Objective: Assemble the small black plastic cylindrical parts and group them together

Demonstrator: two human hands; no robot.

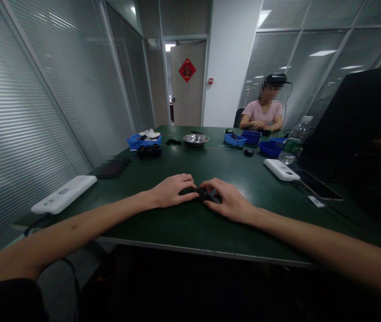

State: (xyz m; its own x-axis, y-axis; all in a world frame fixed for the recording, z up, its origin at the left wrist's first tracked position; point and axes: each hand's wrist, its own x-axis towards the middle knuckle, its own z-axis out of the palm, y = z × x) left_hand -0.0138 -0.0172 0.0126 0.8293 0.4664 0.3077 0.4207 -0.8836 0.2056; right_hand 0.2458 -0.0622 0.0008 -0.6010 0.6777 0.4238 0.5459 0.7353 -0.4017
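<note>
Both hands meet at the near middle of the dark green table (136, 181), over a small black plastic object (203, 193) that looks like parts of a computer mouse. My left hand (172, 190) curls round its left side, fingertips and thumb pinched on it. From the right, my right hand (228, 199) closes thumb and fingers on the other end, where a dark grey forked piece (213, 195) shows. The fingers cover much of the object, so whether it is one piece or several I cannot tell.
Farther back are a filled blue basket (143, 143), black round parts (149, 150), a metal bowl (195, 141), blue bins (270, 148) and a black mouse (249, 152). Right: a bottle (291, 150), white power bank (280, 170), phone (318, 184). A person (264, 112) sits opposite.
</note>
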